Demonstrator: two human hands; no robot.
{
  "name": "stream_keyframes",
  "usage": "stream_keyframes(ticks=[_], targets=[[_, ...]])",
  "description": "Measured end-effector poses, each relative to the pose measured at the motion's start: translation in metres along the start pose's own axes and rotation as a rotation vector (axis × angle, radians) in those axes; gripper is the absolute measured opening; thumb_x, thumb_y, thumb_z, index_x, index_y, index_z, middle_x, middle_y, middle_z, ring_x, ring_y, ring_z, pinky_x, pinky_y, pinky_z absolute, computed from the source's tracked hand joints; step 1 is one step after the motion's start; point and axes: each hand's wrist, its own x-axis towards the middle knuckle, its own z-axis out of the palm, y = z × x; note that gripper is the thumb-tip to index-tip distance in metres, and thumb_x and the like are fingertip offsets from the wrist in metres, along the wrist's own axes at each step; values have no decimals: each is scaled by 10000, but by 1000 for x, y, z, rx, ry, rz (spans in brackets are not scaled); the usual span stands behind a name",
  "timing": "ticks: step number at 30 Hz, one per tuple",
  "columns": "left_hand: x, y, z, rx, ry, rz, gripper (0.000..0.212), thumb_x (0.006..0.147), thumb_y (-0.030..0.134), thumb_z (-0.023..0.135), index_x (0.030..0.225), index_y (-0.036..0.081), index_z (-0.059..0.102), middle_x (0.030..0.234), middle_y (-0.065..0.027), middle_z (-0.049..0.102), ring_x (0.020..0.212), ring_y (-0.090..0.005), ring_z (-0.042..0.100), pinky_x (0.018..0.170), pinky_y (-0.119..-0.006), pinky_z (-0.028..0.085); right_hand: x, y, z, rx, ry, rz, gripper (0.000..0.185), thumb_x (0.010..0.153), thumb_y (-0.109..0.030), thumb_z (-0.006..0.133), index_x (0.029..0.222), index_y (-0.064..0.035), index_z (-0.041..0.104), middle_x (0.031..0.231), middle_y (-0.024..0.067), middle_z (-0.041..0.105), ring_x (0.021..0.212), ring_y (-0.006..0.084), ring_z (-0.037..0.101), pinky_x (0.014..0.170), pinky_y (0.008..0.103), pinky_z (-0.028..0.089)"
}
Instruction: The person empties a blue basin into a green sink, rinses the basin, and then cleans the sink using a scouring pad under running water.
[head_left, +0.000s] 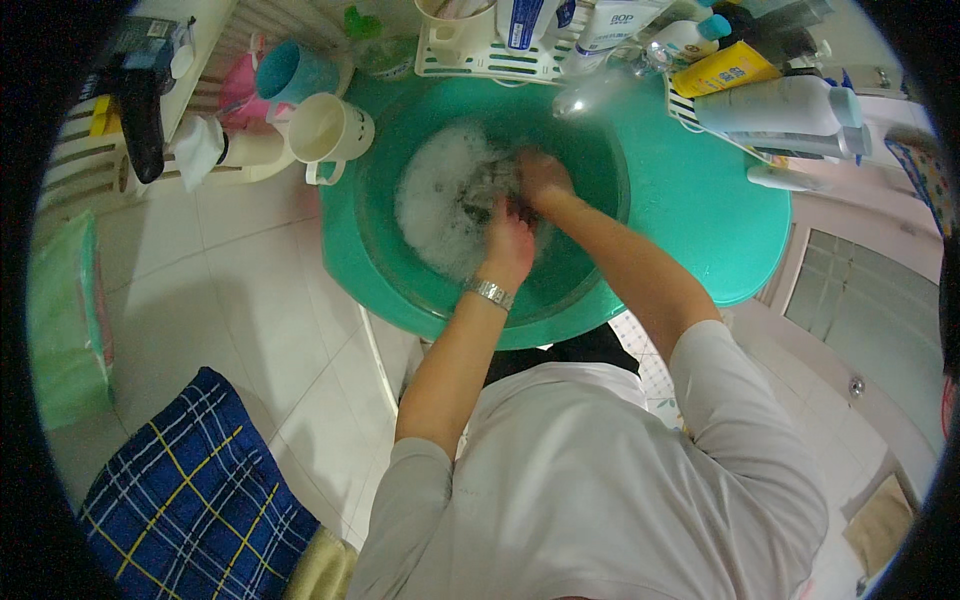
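Note:
A green washbasin (589, 247) lies before me, with white suds (431, 202) spread over the water in its left half. Both hands are down in it on a dark, wet piece of cloth (484, 184), part of which foam and water cover. My left hand (511, 244), below a metal-banded wristwatch (491, 292), grips the cloth's near side. Slightly blurred, my right hand (544, 178) is curled over its right side, close to the left fingertips. A metal faucet (589, 96) reaches over the basin's back edge.
White racks (495, 64) with tubes and bottles line the back; a yellow tube (726, 69) lies at right. Left of the basin stand a white mug (330, 131) and a blue cup (289, 71). A blue plaid towel (202, 487) hangs at lower left, a door (862, 330) at right.

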Motion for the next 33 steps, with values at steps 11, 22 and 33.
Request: stream_keyframes(ticks=[11, 22, 33], targets=[[-11, 41, 19, -9, 138, -184, 571, 947, 549, 415, 1283, 98, 509, 1248, -89, 569, 1087, -256, 565, 939, -420, 463, -85, -31, -6, 391, 52, -144, 266, 895, -196, 562, 1067, -2, 626, 942, 211, 668, 836, 316, 655, 726, 400, 510], [-6, 25, 40, -97, -77, -59, 499, 980, 495, 402, 1352, 164, 425, 1318, -77, 522, 1195, -294, 486, 1029, -479, 368, -33, -11, 1, 326, 244, 3, 341, 924, -298, 483, 1053, -7, 606, 993, 254, 647, 885, 464, 612, 762, 527, 494], [-9, 8, 33, 108, -65, 23, 460, 999, 403, 422, 1360, 117, 439, 1372, -68, 491, 1255, -257, 448, 1072, -430, 322, 7, 7, -15, -256, 11, -233, 277, 914, -241, 507, 1076, -50, 625, 972, 204, 671, 844, 373, 664, 700, 448, 537]])
